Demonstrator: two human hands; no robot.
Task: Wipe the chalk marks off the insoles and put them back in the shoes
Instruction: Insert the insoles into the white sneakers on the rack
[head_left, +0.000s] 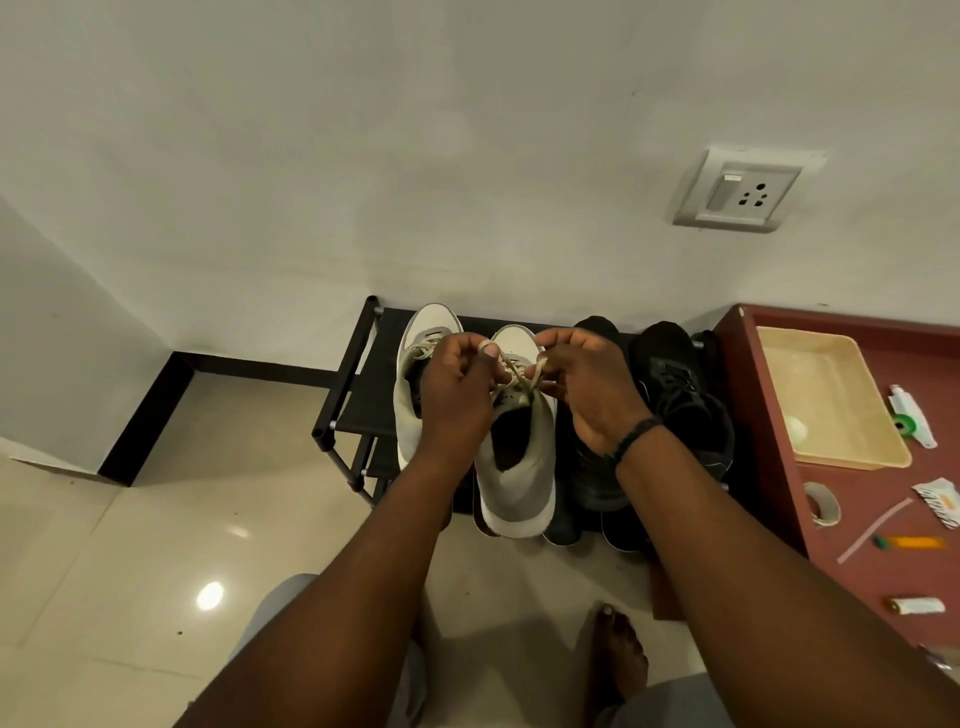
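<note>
Barefoot (618, 654) at the rack (358, 395), we pinched a white shoe's (519, 467) laces (519, 382) with our left hand (460, 387) and right hand (589, 387); the beige tray (852, 452) nearby held one pale ball (795, 428).

black shoe rack (358, 384) | top shelf: two white shoes (514, 467), two black shoes (680, 395) | stands on tiled floor (130, 545)

cream shoes (514, 467) beside black shoes (680, 395) (black rack (358, 384)), maroon table (769, 467).
</note>
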